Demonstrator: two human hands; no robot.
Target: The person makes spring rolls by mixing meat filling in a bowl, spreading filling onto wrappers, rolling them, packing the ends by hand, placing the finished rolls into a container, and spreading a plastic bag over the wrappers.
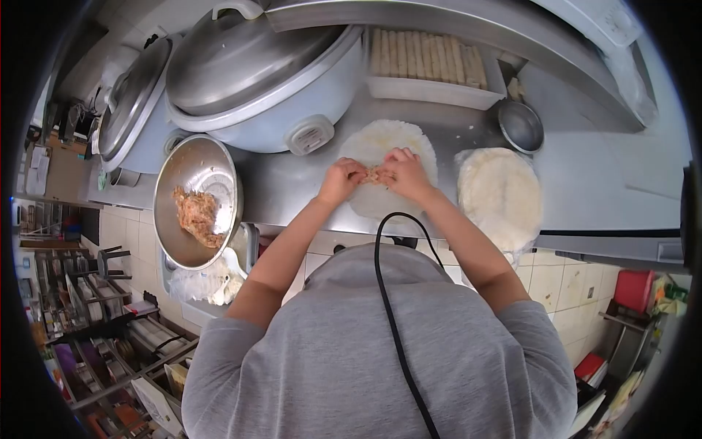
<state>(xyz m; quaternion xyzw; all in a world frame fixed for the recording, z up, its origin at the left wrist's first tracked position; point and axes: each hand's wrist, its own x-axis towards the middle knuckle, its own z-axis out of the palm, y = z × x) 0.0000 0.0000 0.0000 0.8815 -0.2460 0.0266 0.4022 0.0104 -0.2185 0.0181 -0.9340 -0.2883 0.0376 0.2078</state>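
Note:
A round white wrapper sheet [387,135] lies on the steel counter in front of me. On it is a small strip of minced meat filling [374,175]. My left hand [342,180] pinches the strip's left end with bent fingers. From the other side my right hand [406,174] presses its fingertips onto the right end. The fingers partly cover the filling. To the left, a tilted steel bowl [164,192] holds a lump of the same orange-pink filling [197,216]. A stack of round wrappers [500,192] in clear plastic sits to the right.
Behind my hands stands a white tray [431,91] of rolled sticks in a row. A small dark metal bowl [521,126] is beside it. Large lidded cookers [263,110] take up the back left. A metal shelf edge [439,22] overhangs the counter's rear.

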